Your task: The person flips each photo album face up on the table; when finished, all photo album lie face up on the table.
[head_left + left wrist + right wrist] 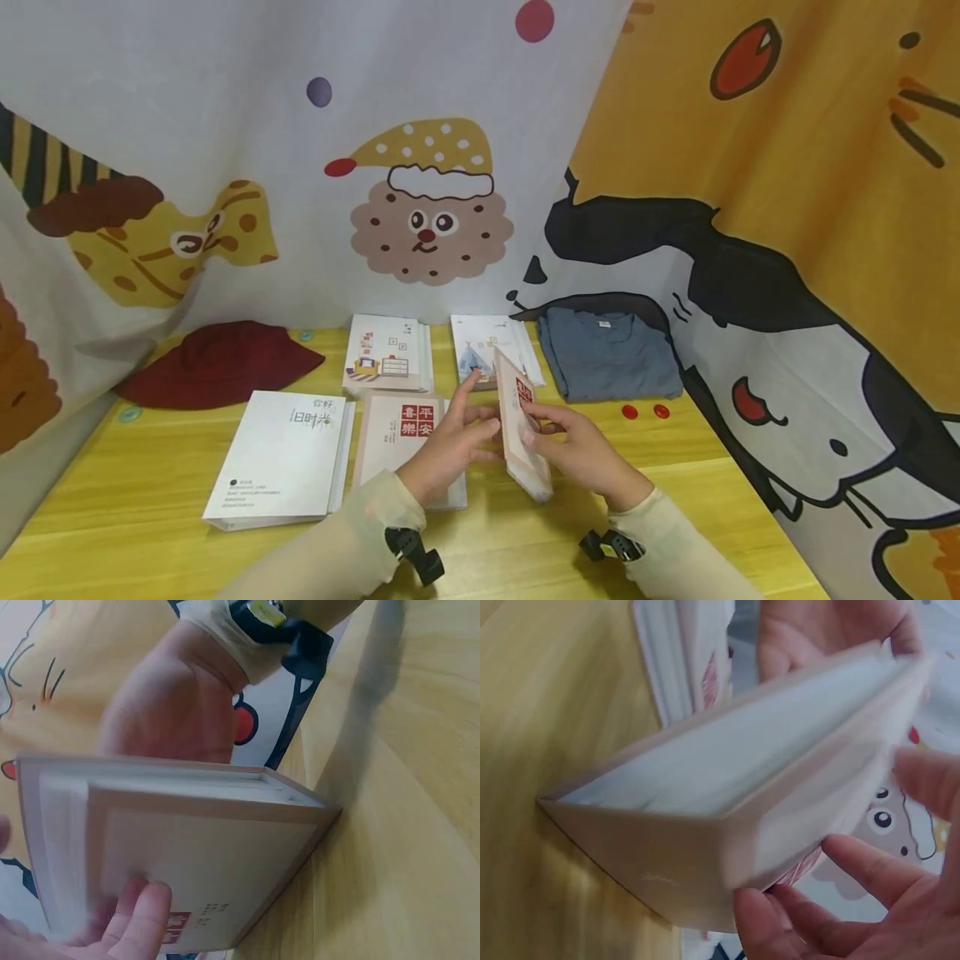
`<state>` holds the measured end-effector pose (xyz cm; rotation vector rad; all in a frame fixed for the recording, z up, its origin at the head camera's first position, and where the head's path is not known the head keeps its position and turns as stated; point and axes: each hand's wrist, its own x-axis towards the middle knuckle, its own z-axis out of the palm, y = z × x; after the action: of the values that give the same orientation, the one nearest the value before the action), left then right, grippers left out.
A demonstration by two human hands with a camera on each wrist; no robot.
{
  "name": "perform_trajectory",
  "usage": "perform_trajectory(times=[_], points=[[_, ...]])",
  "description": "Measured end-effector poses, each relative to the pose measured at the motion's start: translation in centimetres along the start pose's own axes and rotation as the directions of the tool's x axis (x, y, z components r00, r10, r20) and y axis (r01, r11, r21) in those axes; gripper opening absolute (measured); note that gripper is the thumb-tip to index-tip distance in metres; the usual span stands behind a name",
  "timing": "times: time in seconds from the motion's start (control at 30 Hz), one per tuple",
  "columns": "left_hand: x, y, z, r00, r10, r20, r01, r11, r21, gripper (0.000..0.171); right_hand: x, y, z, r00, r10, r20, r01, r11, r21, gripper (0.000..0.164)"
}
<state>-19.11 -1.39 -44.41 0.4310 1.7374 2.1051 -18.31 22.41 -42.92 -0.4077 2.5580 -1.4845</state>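
Observation:
A pale pink hardcover album (517,425) with a red square of characters stands on edge between both hands, tilted, its lower edge close over the table. My right hand (581,450) holds it, fingertips and thumb on its right cover and edge. From the other side my left hand (457,446) reaches in, index finger extended and fingertips (146,911) against the cover in the left wrist view. White page edges (727,757) show between the covers in the right wrist view. A similar pink album (382,433) lies partly hidden behind the left hand.
A white album (281,454) lies at left. Two illustrated albums (382,358) (480,337) lie at the back, beside a folded blue-grey shirt (607,358). A maroon hat (225,362) sits back left. Red discs (630,412) and green discs (130,413) lie on the yellow table (660,500). Printed curtains (247,100) surround it.

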Motion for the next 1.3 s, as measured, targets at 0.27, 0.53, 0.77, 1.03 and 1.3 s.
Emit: perform_trajectory(times=[0.27, 0.53, 0.77, 1.03, 1.3], points=[[0.4, -0.6, 0.3, 0.984, -0.076, 0.164, 0.075, 0.997, 0.016, 0.067, -0.5, -1.2, -0.6, 0.996, 0.07, 0.055, -0.083, 0.955, 0.286, 0.067], [0.7, -1.2, 0.1, 0.977, -0.14, 0.163, 0.127, 0.988, 0.089, 0.07, -0.3, -1.0, -2.0, 0.986, 0.166, -0.011, -0.162, 0.977, 0.142, 0.111], [1.1, -2.0, -0.4, 0.98, -0.165, 0.115, 0.153, 0.983, 0.105, 0.08, -0.3, 0.1, -2.3, 0.974, 0.208, -0.089, -0.221, 0.957, -0.186, 0.071], [1.5, -2.4, -0.8, 0.988, -0.154, -0.018, 0.155, 0.974, 0.165, 0.079, -0.4, 1.2, -2.9, 0.973, 0.216, -0.076, -0.229, 0.941, -0.25, 0.063], [1.7, -2.9, -0.9, 0.98, -0.191, -0.051, 0.196, 0.974, 0.111, 0.078, -0.4, 2.3, -3.2, 0.963, 0.27, -0.02, -0.268, 0.938, -0.219, 0.063]])
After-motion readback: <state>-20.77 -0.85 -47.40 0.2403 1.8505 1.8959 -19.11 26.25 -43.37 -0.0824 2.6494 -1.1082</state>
